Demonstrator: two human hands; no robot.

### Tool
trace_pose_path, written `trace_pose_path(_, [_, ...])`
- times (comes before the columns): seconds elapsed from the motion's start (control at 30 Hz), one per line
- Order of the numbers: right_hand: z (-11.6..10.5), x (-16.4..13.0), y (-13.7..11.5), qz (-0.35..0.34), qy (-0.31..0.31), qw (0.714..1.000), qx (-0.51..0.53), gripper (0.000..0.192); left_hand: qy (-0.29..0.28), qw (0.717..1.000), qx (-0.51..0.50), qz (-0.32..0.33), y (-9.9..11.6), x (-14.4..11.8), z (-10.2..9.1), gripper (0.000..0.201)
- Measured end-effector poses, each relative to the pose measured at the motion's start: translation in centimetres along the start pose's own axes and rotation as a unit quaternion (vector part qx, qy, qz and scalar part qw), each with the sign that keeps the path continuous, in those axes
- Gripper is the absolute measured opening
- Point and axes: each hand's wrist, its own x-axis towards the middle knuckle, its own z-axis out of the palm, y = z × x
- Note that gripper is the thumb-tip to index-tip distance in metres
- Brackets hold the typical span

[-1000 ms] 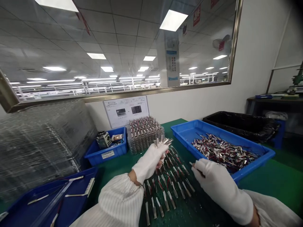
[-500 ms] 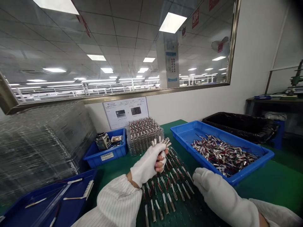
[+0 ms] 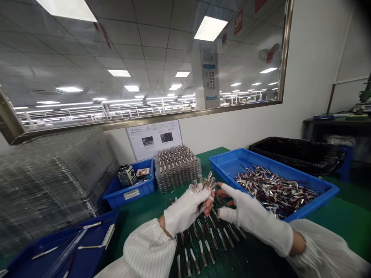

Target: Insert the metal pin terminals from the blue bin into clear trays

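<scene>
My left hand, in a white fingerless glove, is closed around a bunch of small silver cylinders with wire leads, whose metal ends stick up above the fist. Just to its right, my right hand, gloved the same way, has its thumb and fingers spread apart close to the bunch. Nothing can be seen held in it. Beneath both hands, more wired cylinders lie in slanting rows, partly hidden by the gloves and sleeves.
A blue tray to the right holds a loose heap of wired cylinders. Behind my left hand stands a stack of filled clear trays, beside a small blue bin. Clear plastic trays pile up at left, above a dark blue tray.
My right hand has moved left and up from the near right, opening its fingers beside the bunch. My left hand has shifted only slightly and still grips the cylinders.
</scene>
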Motion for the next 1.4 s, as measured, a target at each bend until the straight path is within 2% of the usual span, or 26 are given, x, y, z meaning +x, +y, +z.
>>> trace_pose_path(0.07, [0.2,1.4,-0.8,-0.016,-0.041,0.996,0.071,0.065,0.004,0.998,0.060,0.030,-0.3,0.0,0.3,0.017])
trace_pose_path(0.13, [0.9,2.3,-1.2,-0.030,-0.033,0.992,0.119,0.072,-0.010,0.986,0.159,0.053,-0.6,-0.2,0.0,0.016])
trace_pose_path(0.2, [1.6,2.5,-1.1,-0.067,-0.001,0.992,0.110,0.073,-0.018,0.955,0.288,0.064,-1.0,-0.4,-0.6,0.020])
trace_pose_path(0.27, [2.1,2.4,-0.9,-0.129,0.014,0.989,0.065,0.065,-0.021,0.915,0.395,0.076,-1.3,-0.6,-1.1,0.026])
trace_pose_path(0.37, [2.0,1.9,-0.8,-0.193,-0.006,0.981,0.024,0.044,-0.038,0.889,0.444,0.105,-1.6,-0.8,-1.3,0.025])
trace_pose_path(0.43, [1.7,1.7,-0.9,-0.202,-0.024,0.979,0.025,0.031,-0.043,0.883,0.452,0.121,-1.7,-0.8,-1.0,0.024])
trace_pose_path(0.53, [1.8,1.8,-0.6,-0.193,-0.038,0.979,0.054,0.020,-0.049,0.893,0.428,0.135,-1.7,-0.6,-0.5,0.025])
trace_pose_path(0.63, [2.4,2.1,0.2,-0.172,-0.033,0.978,0.111,0.021,-0.063,0.911,0.385,0.136,-1.5,-0.3,0.1,0.028])
trace_pose_path(0.8, [2.7,2.1,0.8,-0.127,0.000,0.980,0.156,0.022,-0.023,0.923,0.357,0.140,-1.2,-0.1,0.6,0.032])
trace_pose_path(0.97, [1.9,1.7,-0.1,-0.151,0.025,0.975,0.158,0.021,-0.007,0.930,0.338,0.143,-1.7,0.0,0.1,0.038])
trace_pose_path(1.2, [0.9,1.7,-1.3,-0.157,0.034,0.981,0.105,0.010,0.043,0.932,0.331,0.143,-2.6,0.4,-0.3,0.022])
trace_pose_path(1.3, [0.0,1.6,-1.5,-0.143,0.076,0.981,0.110,0.012,0.036,0.936,0.332,0.115,-2.5,0.4,-0.4,0.018])
trace_pose_path(1.4, [-0.7,1.5,-1.5,-0.076,0.160,0.973,0.145,0.012,0.047,0.951,0.289,0.097,-2.1,0.7,-0.6,0.022])
